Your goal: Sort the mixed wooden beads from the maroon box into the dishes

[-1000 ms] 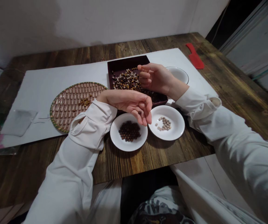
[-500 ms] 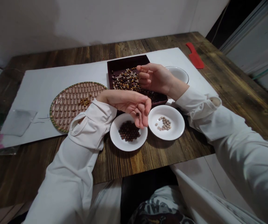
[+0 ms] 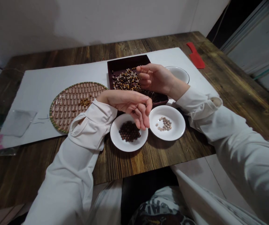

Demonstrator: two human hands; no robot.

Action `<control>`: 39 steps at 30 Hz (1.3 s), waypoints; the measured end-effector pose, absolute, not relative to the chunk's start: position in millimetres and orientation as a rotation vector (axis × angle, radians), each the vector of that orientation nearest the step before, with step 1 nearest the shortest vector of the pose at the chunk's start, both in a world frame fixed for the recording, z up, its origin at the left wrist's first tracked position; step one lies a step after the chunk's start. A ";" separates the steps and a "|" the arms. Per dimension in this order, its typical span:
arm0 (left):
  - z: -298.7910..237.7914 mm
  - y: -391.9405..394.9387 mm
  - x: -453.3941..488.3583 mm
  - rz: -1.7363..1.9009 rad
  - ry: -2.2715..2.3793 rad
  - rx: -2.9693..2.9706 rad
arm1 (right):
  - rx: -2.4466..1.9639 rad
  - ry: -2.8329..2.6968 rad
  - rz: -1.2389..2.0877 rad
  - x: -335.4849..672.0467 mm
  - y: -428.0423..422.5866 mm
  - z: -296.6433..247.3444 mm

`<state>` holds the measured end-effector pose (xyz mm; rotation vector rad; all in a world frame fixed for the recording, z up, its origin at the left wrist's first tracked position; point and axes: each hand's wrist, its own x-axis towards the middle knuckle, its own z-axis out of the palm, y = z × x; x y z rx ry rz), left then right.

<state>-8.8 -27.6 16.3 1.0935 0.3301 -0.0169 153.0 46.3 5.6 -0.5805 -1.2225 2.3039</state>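
Observation:
My left hand (image 3: 134, 107) hangs palm-in over the plate of dark beads (image 3: 117, 143), its fingers loosely bent and apart, with no bead showing in them. Below it lies a heap of dark brown beads (image 3: 129, 132). My right hand (image 3: 154, 78) is over the right side of a dark red box (image 3: 127, 62). Its fingers are curled in and the thumb and forefinger come close together; whatever they hold is too small or hidden. Mixed brown, yellow and pale beads (image 3: 126, 81) fill part of the box. Pale beads (image 3: 166, 124) sit in a second white plate (image 3: 178, 132).
A woven oval tray (image 3: 64, 103) with a few yellow-brown beads (image 3: 85, 102) lies left on a white board (image 3: 41, 81). Behind my right wrist stands another white dish (image 3: 180, 73). A red comb (image 3: 196, 59) is at the back right, a clear plastic bag (image 3: 19, 123) at left.
The dark bead seen at my left fingers has left them and is no longer visible there. Both hands have stayed nearly in place.

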 end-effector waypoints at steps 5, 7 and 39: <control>15.8 -27.5 -8.8 -0.013 0.324 1.097 | -0.517 -1.215 2.341 153.3 47.9 3.7; 16.0 -27.6 -8.2 -0.006 0.362 1.101 | -0.493 -1.217 2.351 153.5 48.4 3.0; 15.0 -27.0 -6.7 0.010 0.271 1.088 | -0.666 -1.498 2.116 153.5 45.6 5.2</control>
